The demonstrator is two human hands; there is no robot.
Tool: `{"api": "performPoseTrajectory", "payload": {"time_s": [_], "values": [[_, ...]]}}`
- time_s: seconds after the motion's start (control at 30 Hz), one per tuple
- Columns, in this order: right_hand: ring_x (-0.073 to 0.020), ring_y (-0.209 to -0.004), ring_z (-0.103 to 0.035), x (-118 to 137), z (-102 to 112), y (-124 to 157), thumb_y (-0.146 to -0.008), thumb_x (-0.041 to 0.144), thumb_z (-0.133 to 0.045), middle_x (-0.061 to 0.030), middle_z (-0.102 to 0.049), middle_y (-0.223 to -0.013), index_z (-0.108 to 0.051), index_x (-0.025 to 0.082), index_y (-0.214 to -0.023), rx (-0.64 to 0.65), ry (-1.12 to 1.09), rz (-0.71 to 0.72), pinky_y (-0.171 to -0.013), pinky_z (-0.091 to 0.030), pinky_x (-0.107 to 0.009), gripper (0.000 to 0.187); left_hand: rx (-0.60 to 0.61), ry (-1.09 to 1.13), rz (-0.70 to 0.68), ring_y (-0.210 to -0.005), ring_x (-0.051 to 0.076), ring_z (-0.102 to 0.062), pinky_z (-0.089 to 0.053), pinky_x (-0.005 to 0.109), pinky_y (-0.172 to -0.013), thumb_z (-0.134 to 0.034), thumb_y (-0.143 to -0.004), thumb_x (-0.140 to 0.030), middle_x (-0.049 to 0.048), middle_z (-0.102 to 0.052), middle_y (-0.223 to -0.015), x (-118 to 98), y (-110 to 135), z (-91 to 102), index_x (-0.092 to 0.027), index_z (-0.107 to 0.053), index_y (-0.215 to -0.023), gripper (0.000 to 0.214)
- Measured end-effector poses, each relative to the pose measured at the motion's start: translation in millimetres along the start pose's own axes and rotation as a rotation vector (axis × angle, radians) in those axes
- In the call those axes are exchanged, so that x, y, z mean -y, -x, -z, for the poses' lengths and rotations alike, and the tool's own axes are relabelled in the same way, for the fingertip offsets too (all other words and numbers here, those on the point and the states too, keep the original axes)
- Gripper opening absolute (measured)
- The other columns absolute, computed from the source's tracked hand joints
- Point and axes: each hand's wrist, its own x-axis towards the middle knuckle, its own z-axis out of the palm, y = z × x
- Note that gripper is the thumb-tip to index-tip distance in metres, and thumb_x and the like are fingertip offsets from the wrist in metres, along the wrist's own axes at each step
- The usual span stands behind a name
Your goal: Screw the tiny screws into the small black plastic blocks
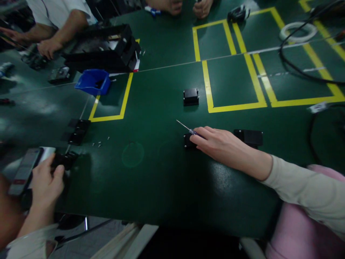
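Note:
My right hand is closed around a small screwdriver, its thin shaft pointing away to the left. Beneath that hand lies a black box, partly hidden by the fingers; whether they grip it too, I cannot tell. My left hand, at the table's left, has thumb and fingers closed on a black plastic part, slightly blurred. Just beyond it sit more black parts. Several tiny screws are scattered to their right.
One black box stands farther off, and another lies beyond my right wrist. A phone is at the left edge. Farther back are a blue bin, a black tray, a cable and co-workers' hands.

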Motion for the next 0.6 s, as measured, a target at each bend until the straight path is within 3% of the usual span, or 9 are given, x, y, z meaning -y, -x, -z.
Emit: {"api": "performPoseTrajectory", "payload": {"time_s": [0.33, 0.6], "values": [[-0.0206, -0.090, -0.064, 0, 1, 0, -0.100, 0.011, -0.048, -0.0094, -0.061, -0.117, -0.049, 0.018, -0.122, -0.005, 0.004, -0.003, -0.064, -0.046, -0.031, 0.023, -0.049, 0.045, 0.060, -0.146, 0.038, -0.042, -0.035, 0.055, -0.122, -0.028, -0.099, -0.058, 0.0249, -0.049, -0.153, -17, 2, 4.7, -0.001, -0.044, -0.153, 0.080], [-0.0198, -0.090, -0.064, -1, 0, 1, -0.099, 0.010, -0.048, -0.0104, -0.061, -0.118, -0.050, 0.017, -0.123, -0.010, -0.009, 0.005, -0.065, -0.046, -0.029, 0.025, 0.001, 0.017, 0.121, -0.146, 0.040, -0.040, -0.036, 0.057, -0.120, -0.033, -0.097, -0.056, 0.0245, -0.047, -0.153, -21, 6, 4.0, -0.004, -0.038, -0.156, 0.079]]}}
